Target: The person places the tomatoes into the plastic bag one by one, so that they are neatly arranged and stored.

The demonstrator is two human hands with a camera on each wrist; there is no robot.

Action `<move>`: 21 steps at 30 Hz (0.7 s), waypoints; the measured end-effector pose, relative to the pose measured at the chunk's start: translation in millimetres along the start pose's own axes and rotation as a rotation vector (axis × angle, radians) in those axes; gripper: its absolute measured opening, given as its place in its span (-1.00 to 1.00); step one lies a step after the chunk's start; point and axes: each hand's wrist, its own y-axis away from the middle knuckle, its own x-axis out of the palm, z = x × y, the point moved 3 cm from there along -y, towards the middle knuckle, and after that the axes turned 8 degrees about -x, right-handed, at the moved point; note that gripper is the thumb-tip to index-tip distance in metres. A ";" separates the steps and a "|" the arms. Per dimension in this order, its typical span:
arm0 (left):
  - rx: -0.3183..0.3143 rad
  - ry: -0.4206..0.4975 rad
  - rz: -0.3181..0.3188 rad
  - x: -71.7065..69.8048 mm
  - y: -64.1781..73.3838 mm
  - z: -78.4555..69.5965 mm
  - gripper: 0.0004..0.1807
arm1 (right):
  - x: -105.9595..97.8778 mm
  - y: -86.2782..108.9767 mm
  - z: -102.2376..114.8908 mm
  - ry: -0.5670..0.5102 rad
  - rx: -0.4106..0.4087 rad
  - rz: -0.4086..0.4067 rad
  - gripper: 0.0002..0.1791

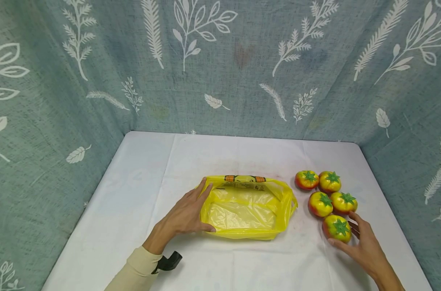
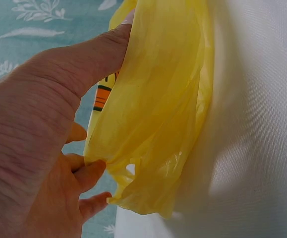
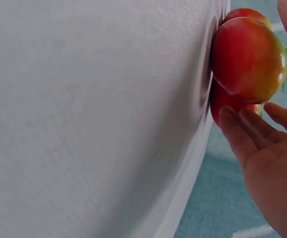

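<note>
A yellow plastic bag point(image 1: 242, 216) stands with its mouth spread upward on the white table. My left hand point(image 1: 185, 212) holds the left side of its mouth. In the left wrist view the thumb point(image 2: 96, 57) goes in behind the bag's wall, while other fingertips touch its outer edge. To the right lie several red-and-yellow tomatoes with green leafy tops. My right hand point(image 1: 366, 246) is at the nearest tomato point(image 1: 337, 229), thumb on one side and fingers on the other. In the right wrist view a gap shows between the thumb and that tomato point(image 3: 250, 59).
Other tomatoes sit close behind the nearest one, among them a front-left tomato point(image 1: 320, 204) and a back-left tomato point(image 1: 307, 180). A white cloth covers the table point(image 1: 140, 173). Blue-green leaf-patterned curtains point(image 1: 220, 85) hang along its back and sides.
</note>
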 end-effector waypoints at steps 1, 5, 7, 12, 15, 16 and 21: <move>-0.001 0.002 0.001 0.1 0.2 0.0 0.51 | 0.2 -0.5 -0.3 -0.002 0.003 0.009 0.48; -0.003 0.010 0.006 0.2 0.9 -0.3 0.50 | 0.9 -1.8 -0.1 0.002 0.015 0.033 0.49; -0.004 0.011 0.007 0.2 1.0 -0.3 0.50 | 1.1 -1.8 0.9 0.004 0.014 0.036 0.49; 0.000 0.015 0.005 -0.3 0.9 -0.7 0.50 | 1.5 -1.2 3.0 0.006 -0.003 0.038 0.46; -0.001 0.015 0.011 -0.5 1.2 -0.7 0.50 | 2.2 -2.2 3.7 0.014 0.001 0.047 0.45; -0.001 0.016 0.013 -0.4 1.5 -0.6 0.50 | 2.5 -2.8 3.9 0.018 0.008 0.051 0.44; 0.000 0.008 0.012 0.0 2.3 -0.1 0.50 | 2.5 -5.1 5.0 0.037 0.044 0.081 0.42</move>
